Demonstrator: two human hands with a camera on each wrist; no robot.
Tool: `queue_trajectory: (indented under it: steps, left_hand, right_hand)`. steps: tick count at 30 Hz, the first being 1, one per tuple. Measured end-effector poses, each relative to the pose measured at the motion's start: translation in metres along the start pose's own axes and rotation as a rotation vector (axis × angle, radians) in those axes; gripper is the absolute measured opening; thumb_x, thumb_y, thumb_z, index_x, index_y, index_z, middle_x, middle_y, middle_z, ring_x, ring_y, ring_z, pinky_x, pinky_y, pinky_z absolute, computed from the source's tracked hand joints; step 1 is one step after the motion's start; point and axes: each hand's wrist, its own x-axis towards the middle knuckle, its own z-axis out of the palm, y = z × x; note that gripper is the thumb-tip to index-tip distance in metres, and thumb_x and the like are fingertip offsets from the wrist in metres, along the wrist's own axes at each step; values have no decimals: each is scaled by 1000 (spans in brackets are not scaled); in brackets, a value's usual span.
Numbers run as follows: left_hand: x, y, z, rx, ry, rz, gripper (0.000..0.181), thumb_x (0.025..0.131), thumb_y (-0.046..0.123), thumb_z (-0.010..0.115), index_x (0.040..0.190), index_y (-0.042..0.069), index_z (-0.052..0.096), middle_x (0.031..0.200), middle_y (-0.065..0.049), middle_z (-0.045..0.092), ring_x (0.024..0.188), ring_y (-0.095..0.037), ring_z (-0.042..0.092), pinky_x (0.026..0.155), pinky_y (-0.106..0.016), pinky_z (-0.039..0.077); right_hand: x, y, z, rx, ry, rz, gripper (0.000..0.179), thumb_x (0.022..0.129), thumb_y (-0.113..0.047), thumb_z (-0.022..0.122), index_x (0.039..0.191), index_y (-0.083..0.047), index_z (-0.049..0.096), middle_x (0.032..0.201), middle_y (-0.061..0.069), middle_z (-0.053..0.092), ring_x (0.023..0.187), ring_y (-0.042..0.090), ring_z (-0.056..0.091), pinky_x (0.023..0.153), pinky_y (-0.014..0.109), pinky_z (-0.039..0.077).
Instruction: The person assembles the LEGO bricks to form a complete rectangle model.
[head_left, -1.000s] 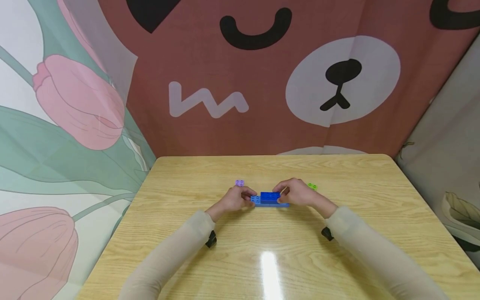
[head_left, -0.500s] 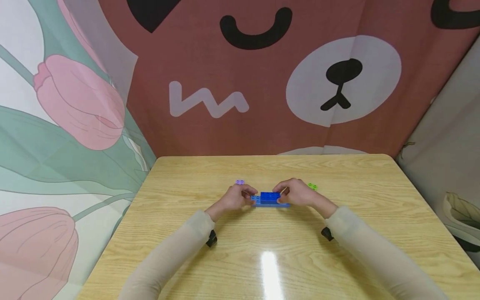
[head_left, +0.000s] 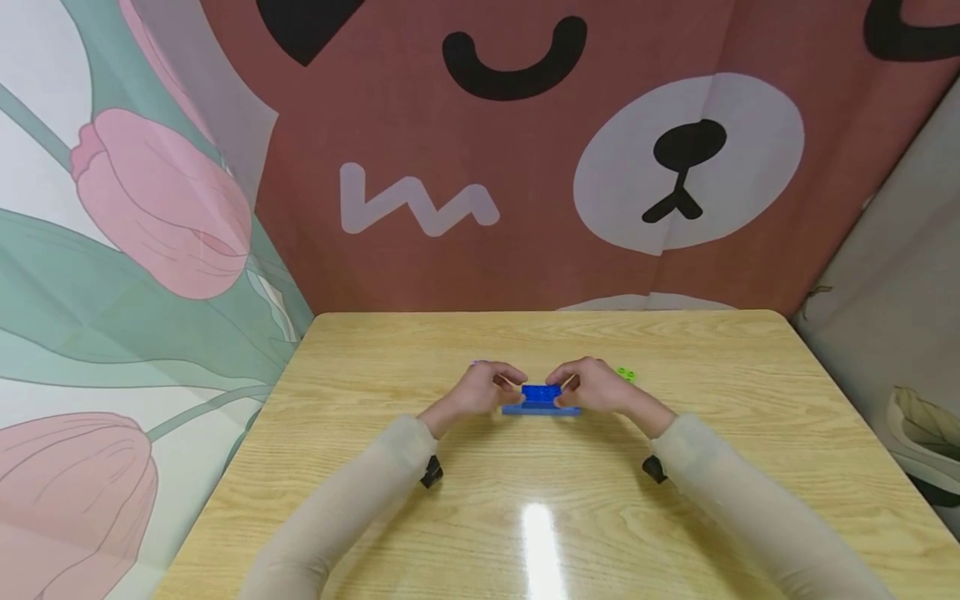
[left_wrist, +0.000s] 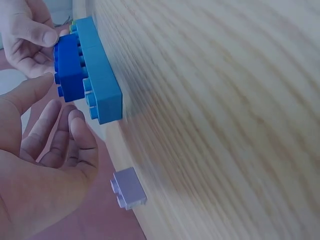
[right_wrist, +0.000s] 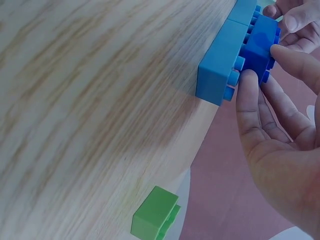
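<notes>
A dark blue toy brick (head_left: 541, 393) sits on top of two light blue bricks (head_left: 540, 410) laid end to end, bridging their seam. In the right wrist view my right hand (right_wrist: 285, 120) pinches the near end of the dark blue brick (right_wrist: 260, 45) between thumb and fingers. My left hand (head_left: 483, 387) hovers at the other end, thumb and fingers spread and curved. In the left wrist view the left thumb tip comes right up to the corner of the dark blue brick (left_wrist: 69, 67), and the fingers hang below with nothing between them.
A purple brick (left_wrist: 129, 187) stands behind my left hand, mostly hidden in the head view. To the right, behind my right hand, lies a lime green brick (head_left: 626, 374). The wooden table (head_left: 420, 517) ends at a printed cloth (head_left: 525, 267).
My left hand has moved right, to the dark blue brick's left end, and now covers the light blue studs and most of the purple brick. The right hand stays put.
</notes>
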Motion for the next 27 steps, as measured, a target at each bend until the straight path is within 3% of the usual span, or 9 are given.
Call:
queue_trajectory:
  steps: [9, 18, 27]
  left_hand:
    - [2, 3, 7, 60, 8, 17, 22, 90, 11, 80, 112, 10, 76, 102, 3, 71, 86, -12, 65, 71, -25, 54]
    - [1, 2, 9, 28, 21, 22, 22, 89, 6, 81, 110, 5, 77, 97, -2, 73, 78, -12, 66, 62, -24, 53]
    - [1, 2, 8, 37, 15, 5, 23, 91, 10, 80, 113, 8, 77, 102, -1, 73, 80, -12, 66, 65, -26, 54]
  right_hand:
    - [0, 1, 1, 4, 8, 13, 32, 90, -10, 79, 120, -4, 72, 102, 4, 72, 83, 16, 69, 71, 37, 57]
    - [1, 0, 1, -19, 15, -14, 30, 89, -9, 80, 118, -4, 74, 102, 4, 73, 85, 17, 69, 71, 35, 57]
    - [3, -2, 2, -37, 18, -8, 28, 89, -8, 80, 116, -5, 76, 102, 4, 74, 86, 17, 69, 72, 35, 57]
